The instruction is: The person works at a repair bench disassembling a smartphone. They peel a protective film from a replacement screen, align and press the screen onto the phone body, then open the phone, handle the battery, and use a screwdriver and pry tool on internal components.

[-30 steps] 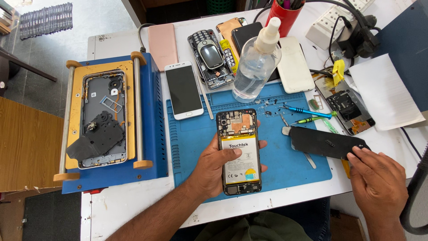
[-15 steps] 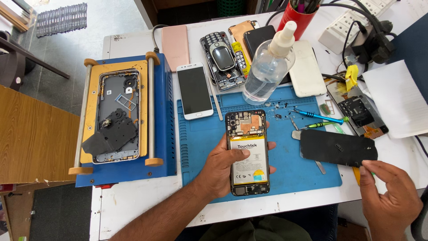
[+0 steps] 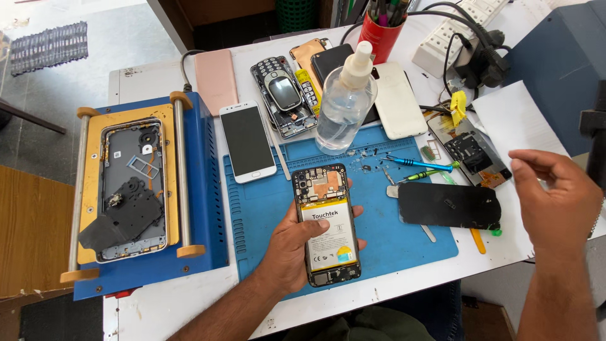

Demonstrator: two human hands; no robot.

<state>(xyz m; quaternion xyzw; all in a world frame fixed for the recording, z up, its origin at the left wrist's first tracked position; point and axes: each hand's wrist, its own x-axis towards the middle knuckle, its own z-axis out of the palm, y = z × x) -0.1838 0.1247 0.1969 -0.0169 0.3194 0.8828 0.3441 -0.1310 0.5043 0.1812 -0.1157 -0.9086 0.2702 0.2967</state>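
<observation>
My left hand (image 3: 287, 249) grips an opened smartphone (image 3: 326, 222) with its back off, showing a white battery and circuit board, held over the blue work mat (image 3: 265, 202). My right hand (image 3: 555, 199) hovers raised at the right edge of the table, fingers loosely curled and holding nothing. A black phone screen panel (image 3: 449, 205) lies face down on the mat between the two hands. Two small screwdrivers (image 3: 420, 165) and tiny screws lie just above it.
A clear spray bottle (image 3: 344, 104) stands behind the mat. A white smartphone (image 3: 247, 140), keypad phones (image 3: 283, 95), and a white case (image 3: 398, 101) lie nearby. A blue-and-yellow heating station (image 3: 136, 189) with a phone frame sits left. A red tool cup (image 3: 380, 28) and power strip (image 3: 457, 25) sit at the back.
My right hand has lifted off the table near the black screen panel and risen to the right. The view has shifted. My left hand still holds the opened phone.
</observation>
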